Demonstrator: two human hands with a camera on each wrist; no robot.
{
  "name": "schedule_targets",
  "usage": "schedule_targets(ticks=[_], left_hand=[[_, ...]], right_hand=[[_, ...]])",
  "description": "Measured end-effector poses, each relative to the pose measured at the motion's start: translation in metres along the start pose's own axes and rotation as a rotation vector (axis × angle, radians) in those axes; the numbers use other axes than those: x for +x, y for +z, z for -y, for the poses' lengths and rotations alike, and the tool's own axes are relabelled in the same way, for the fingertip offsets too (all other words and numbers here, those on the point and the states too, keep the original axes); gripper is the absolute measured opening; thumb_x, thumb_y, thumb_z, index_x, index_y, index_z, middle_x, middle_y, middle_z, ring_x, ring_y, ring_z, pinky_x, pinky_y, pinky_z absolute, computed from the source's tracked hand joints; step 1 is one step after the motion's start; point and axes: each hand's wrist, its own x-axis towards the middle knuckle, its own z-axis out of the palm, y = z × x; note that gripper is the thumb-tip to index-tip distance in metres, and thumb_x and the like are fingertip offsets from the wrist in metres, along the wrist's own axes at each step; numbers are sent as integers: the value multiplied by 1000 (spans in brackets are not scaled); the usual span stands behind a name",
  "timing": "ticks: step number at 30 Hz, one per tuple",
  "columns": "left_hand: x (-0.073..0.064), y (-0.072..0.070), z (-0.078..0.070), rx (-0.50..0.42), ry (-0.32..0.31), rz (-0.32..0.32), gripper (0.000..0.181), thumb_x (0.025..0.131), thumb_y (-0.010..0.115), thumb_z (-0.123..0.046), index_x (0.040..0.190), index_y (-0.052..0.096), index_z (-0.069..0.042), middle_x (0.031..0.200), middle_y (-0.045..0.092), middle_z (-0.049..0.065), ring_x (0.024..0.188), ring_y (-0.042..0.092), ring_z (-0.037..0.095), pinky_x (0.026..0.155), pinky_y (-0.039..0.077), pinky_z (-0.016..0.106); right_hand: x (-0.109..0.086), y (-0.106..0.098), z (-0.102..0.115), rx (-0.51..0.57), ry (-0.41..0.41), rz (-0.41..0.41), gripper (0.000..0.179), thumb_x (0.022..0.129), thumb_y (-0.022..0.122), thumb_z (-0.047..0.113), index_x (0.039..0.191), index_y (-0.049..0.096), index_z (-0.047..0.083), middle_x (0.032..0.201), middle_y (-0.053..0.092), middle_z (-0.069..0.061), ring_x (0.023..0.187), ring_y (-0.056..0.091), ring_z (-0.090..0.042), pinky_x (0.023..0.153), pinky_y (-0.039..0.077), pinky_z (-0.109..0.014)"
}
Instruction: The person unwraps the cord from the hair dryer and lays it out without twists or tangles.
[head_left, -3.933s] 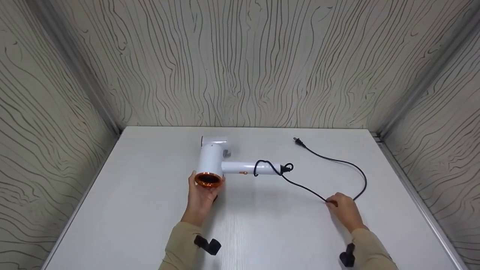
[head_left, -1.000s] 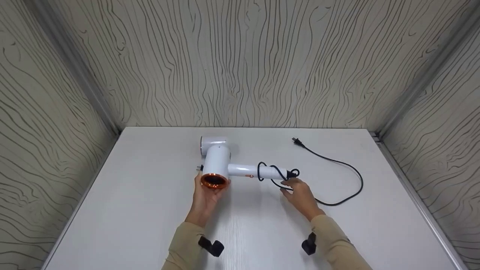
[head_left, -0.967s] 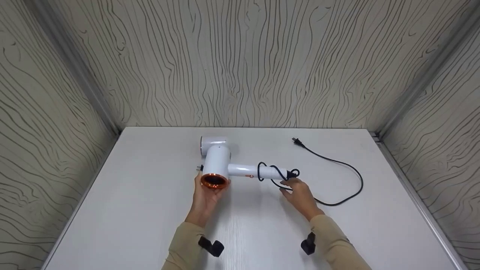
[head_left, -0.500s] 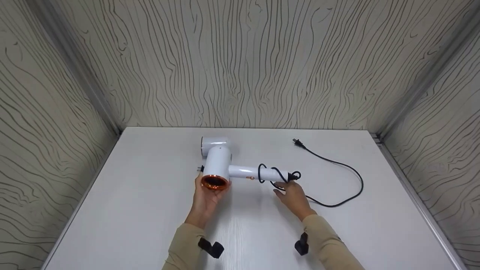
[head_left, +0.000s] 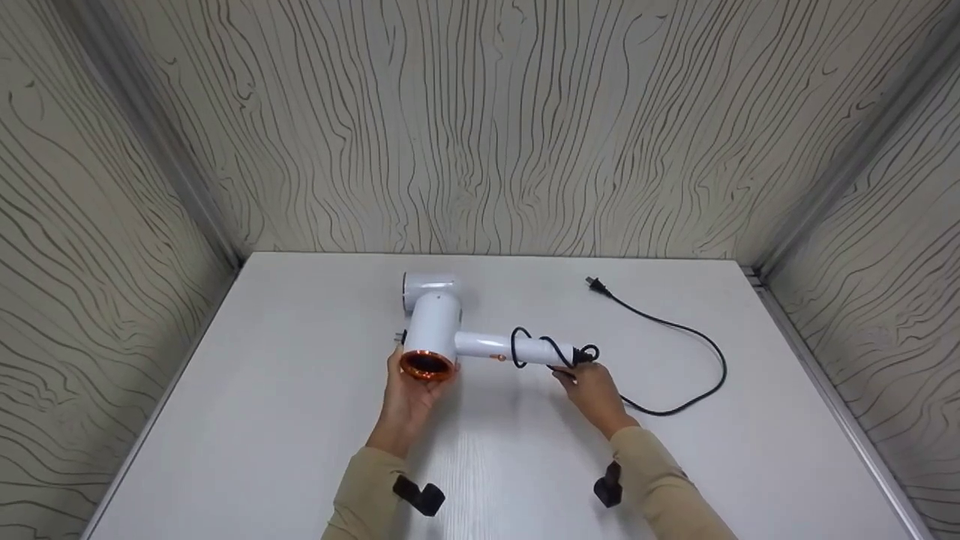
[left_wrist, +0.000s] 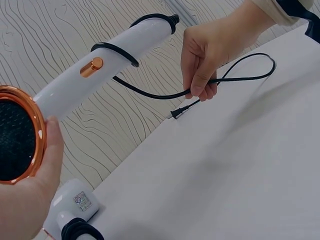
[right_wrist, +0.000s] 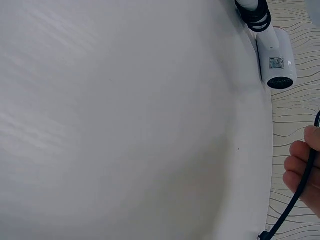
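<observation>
My left hand [head_left: 409,405] holds a white hair dryer [head_left: 435,324] by its body, the copper-rimmed end facing me. The dryer is raised above the table, its handle pointing right. A black power cord [head_left: 679,324] winds loosely round the handle toward its end. In the head view my right hand [head_left: 596,394] is just below the handle's end. The left wrist view shows the right hand's thumb and fingers pinching the cord [left_wrist: 155,95] a short way from the handle. The cord's far part curves across the table to a two-pin plug [head_left: 597,285].
A second white hair dryer [head_left: 429,289] lies behind the held one, near the table's back edge. Black cord [left_wrist: 80,229] is bundled round its handle. The white table [head_left: 300,420] is enclosed by wood-patterned walls [head_left: 480,127].
Over the last few seconds my right hand has moved left along the cord to the handle's end, and another turn of cord has appeared on the handle. The raised dryer has shifted slightly right.
</observation>
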Motion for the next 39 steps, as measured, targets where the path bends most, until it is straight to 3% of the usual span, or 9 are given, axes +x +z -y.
schedule_targets(ticks=[5, 9, 12, 16, 29, 39], left_hand=[[-1, -1, 0, 12, -2, 3, 65, 101, 19, -56, 151, 11, -15, 139, 39, 12, 115, 60, 21, 114, 39, 41], [-2, -2, 1, 0, -1, 7, 66, 101, 21, -56, 151, 11, -13, 138, 38, 13, 113, 60, 20, 107, 49, 37], [-2, -3, 2, -13, -5, -1, 67, 101, 24, -57, 150, 11, -14, 139, 38, 14, 115, 59, 21, 101, 54, 35], [-1, -4, 3, -26, -17, -12, 65, 101, 24, -56, 151, 11, -17, 144, 34, 15, 122, 55, 26, 102, 53, 36], [1, -4, 1, -18, -31, -6, 64, 101, 23, -55, 151, 9, -18, 146, 31, 16, 121, 56, 26, 105, 51, 39], [2, -7, 3, 12, -11, -4, 67, 101, 21, -55, 151, 11, -12, 140, 37, 15, 106, 63, 18, 101, 54, 36]], right_hand=[[0, -5, -4, -3, 13, -24, 10, 84, 71, 8, 89, 69, 0, 81, 72, -12, 76, 66, -20, 69, 57, -38], [1, -11, -7, 20, 18, -43, 5, 83, 70, 1, 83, 67, -3, 76, 70, -13, 70, 63, -19, 64, 55, -38], [1, -15, -10, 64, 46, -37, 3, 82, 68, -4, 84, 67, -5, 80, 71, -16, 76, 67, -24, 69, 58, -40], [3, -19, -12, 118, 73, -41, 9, 81, 67, -6, 89, 70, -3, 86, 73, -16, 85, 71, -30, 78, 59, -41], [8, -33, -22, 79, -167, -170, 26, 74, 72, -13, 92, 73, 5, 82, 74, -7, 78, 72, -20, 72, 61, -32], [13, -46, -28, 104, -260, -253, 8, 81, 72, 1, 89, 75, 1, 76, 73, -7, 69, 69, -15, 61, 56, -17]])
